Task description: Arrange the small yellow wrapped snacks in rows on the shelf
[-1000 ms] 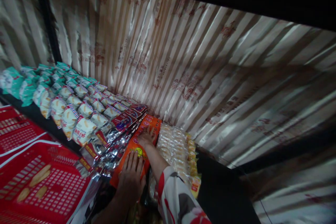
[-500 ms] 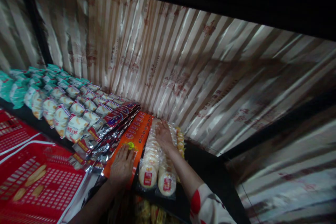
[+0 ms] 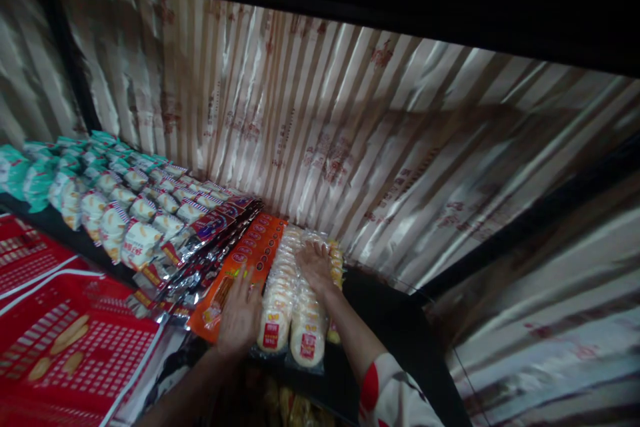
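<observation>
I look into a dark shelf lined with striped shiny paper. My left hand (image 3: 240, 317) lies flat, fingers stretched out, across the near end of an orange snack packet (image 3: 250, 257) and the edge of the clear packs of round rice crackers (image 3: 280, 310). My right hand (image 3: 314, 265) rests open on top of those cracker packs, further back. A white sleeve with red pattern (image 3: 395, 393) covers my right forearm. Neither hand grips anything.
Silver and red foil packets (image 3: 200, 240) lie left of the orange one. Rows of white snack bags (image 3: 125, 213) and teal bags (image 3: 35, 173) fill the shelf's left part. A red plastic crate (image 3: 65, 347) sits below left. The shelf's black floor (image 3: 390, 313) shows at right.
My right hand moved from the orange packet onto the cracker packs. My left hand slid right to the crackers' edge. The crackers sit closer to the orange packet.
</observation>
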The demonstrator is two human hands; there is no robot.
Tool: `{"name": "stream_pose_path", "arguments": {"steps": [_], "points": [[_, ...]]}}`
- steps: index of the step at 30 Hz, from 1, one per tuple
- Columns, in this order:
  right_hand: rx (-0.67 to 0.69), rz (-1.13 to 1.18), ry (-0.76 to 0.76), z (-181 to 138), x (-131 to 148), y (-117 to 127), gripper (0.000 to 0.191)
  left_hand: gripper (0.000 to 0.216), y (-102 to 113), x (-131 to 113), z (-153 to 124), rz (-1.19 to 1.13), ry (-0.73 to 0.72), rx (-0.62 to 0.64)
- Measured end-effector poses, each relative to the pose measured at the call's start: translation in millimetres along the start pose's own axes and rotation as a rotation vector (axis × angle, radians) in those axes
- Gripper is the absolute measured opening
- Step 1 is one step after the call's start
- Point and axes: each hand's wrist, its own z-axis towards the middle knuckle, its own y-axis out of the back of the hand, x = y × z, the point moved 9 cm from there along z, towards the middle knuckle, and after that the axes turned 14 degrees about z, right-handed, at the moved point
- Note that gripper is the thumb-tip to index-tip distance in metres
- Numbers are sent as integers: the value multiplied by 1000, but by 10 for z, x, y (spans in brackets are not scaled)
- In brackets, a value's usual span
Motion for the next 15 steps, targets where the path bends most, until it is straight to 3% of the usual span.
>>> {"name": "stream_pose_path", "arguments": {"steps": [4,7,15], "points": [[53,60,27,-43,25,-38,61,33,230,-797,-84,-168,-246,-101],[61,53,33,-75,37,-61,64,40,153,-1168,-165,-157,-311,-45],[99,64,-9,-44,-19,-222,72,53,-156,-1249,-208,-135,-253,67]]}}
